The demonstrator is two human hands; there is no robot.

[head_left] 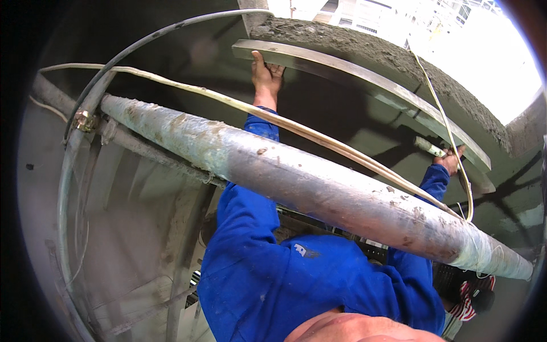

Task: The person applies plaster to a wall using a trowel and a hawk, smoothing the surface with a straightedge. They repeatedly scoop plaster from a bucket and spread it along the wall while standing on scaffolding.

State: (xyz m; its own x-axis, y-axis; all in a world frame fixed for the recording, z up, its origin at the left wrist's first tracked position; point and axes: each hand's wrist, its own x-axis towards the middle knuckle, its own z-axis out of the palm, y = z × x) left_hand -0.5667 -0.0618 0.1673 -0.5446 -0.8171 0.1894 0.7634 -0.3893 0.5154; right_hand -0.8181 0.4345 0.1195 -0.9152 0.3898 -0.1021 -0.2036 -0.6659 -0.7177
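Note:
Both my arms, in blue sleeves, reach up past a thick metal pole to a smooth grey wall. A long, flat metal straightedge (347, 71) lies along the wall below a rough mortar edge. My left hand (267, 81) is at its left end, thumb over the face and palm against the lower edge. Near the straightedge's right end, my right hand (449, 160) is closed around a pale, stick-like handle (430, 147). The far end of that handle's tool cannot be made out. Part of the right fingers is hidden by a cable.
The mortar-smeared pole (273, 168) crosses diagonally before my arms. Pale cables (319, 137) run along it, and one hangs beside my right hand. A clamp (85, 121) joins pipes at left. Beyond the rough mortar edge (364, 43) is a bright opening. Striped cloth (466, 299) shows lower right.

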